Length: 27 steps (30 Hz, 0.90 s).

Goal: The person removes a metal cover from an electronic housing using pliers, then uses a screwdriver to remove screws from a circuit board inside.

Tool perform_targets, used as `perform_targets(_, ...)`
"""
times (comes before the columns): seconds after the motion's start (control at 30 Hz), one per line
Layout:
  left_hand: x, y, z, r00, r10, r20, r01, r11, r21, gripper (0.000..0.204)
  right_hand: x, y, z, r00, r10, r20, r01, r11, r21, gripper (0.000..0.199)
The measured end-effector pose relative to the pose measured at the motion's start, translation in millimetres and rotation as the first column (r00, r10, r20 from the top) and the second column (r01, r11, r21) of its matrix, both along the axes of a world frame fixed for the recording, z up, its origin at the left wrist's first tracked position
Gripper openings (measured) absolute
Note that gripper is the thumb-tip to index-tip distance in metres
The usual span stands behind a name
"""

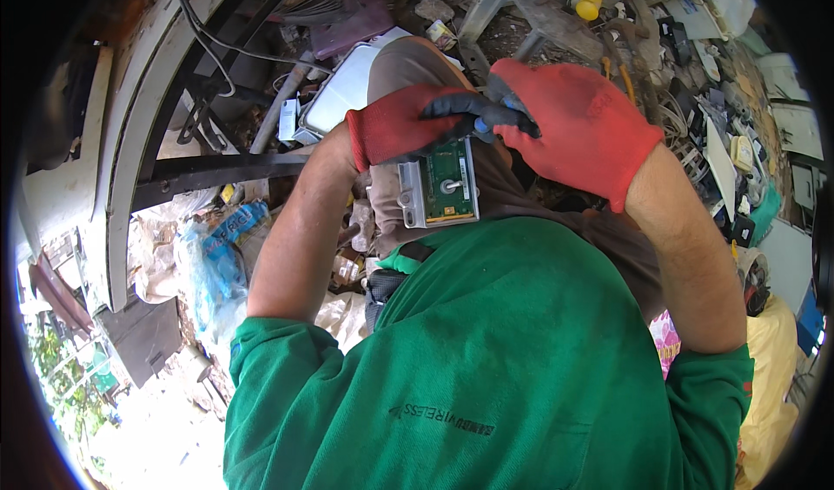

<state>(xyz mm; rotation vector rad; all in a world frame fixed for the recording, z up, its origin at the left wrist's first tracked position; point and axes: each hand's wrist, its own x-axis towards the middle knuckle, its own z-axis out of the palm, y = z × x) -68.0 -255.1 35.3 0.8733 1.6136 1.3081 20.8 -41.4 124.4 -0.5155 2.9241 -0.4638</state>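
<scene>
You are mid-disassembly, by the look of it: your left hand [395, 128], in a red glove with dark fingers, is clamped on the top edge of a small grey unit [439, 186] with a green circuit board showing in its open face. Your right hand [584, 125] is closed on a blue-handled tool [480, 124], mostly hidden, its tip just above the board beside your left fingers. The unit rests on your knee, directly below both grips. Next move likely calls for steady downward pressure with the unit pinned firm. The board looks intact, with a round metal piece at centre; the casing is pale and scuffed. Scrap parts [721, 99] lie well beyond your right hand.
</scene>
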Motion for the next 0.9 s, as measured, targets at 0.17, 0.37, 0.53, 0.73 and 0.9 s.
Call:
perform_targets(0.17,-4,-7,-10,0.999,-0.046,0.016,0.046,0.999,0.004,0.035,-8,1,-11,0.985,0.170,-0.027,-0.172,0.968,-0.184,0.034)
perform_targets(0.37,-4,-4,-15,0.999,-0.031,-0.031,0.030,0.999,-0.029,0.031,-20,12,-13,0.960,0.275,0.054,-0.258,0.943,-0.209,0.035)
perform_targets(0.53,6,-1,-14,0.987,0.052,-0.151,-0.058,0.998,-0.036,0.026,-14,13,-9,0.976,0.184,0.114,-0.179,0.982,-0.059,0.033)
perform_targets(0.73,13,7,4,0.972,0.088,-0.217,-0.128,0.975,-0.181,0.026,-19,3,2,0.966,-0.021,0.259,-0.019,0.988,0.153,0.035)
perform_targets(0.9,20,-2,-9,0.970,0.177,-0.164,-0.198,0.973,-0.121,0.024,-19,1,1,0.967,0.133,0.218,-0.135,0.991,-0.006,0.030)
